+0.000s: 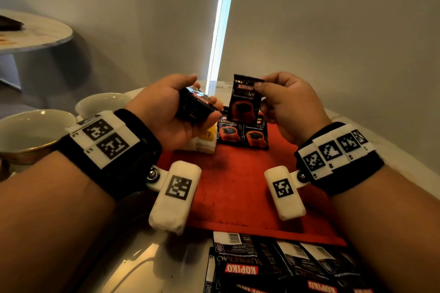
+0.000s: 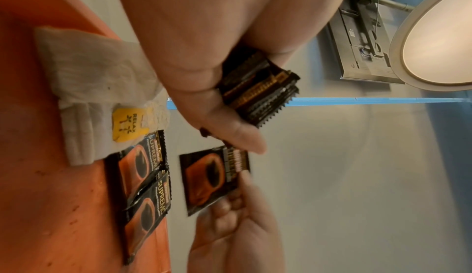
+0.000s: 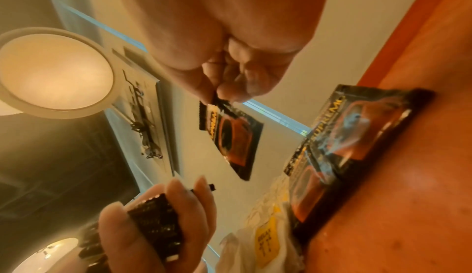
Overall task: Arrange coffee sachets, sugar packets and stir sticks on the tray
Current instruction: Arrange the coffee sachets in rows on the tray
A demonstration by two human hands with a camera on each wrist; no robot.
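Your right hand pinches the top edge of a single coffee sachet between thumb and forefinger, so it hangs upright in the middle of the head frame, clear of the surface. Your left hand, just left of it, has its fingers curled round a stack of sachets, thumb on top. How many are in that stack you cannot tell from any view.

Directly below the hanging sachet, two more coffee sachets lie face up, side by side and touching, at the far end of the red tray. Left of them on the tray sits a pile of white tea bags with a yellow tag, partly hidden in the head view by your left palm. The two white marker blocks on your wrist straps cover part of the tray's middle.

At the bottom of the head frame, off the tray's near edge, loose sachets lie mostly back side up on the pale glossy counter. Two white bowls stand on the counter at the left edge. A round side table sits in the upper left, and a bright vertical strip of light runs down between plain grey curtains or walls behind.
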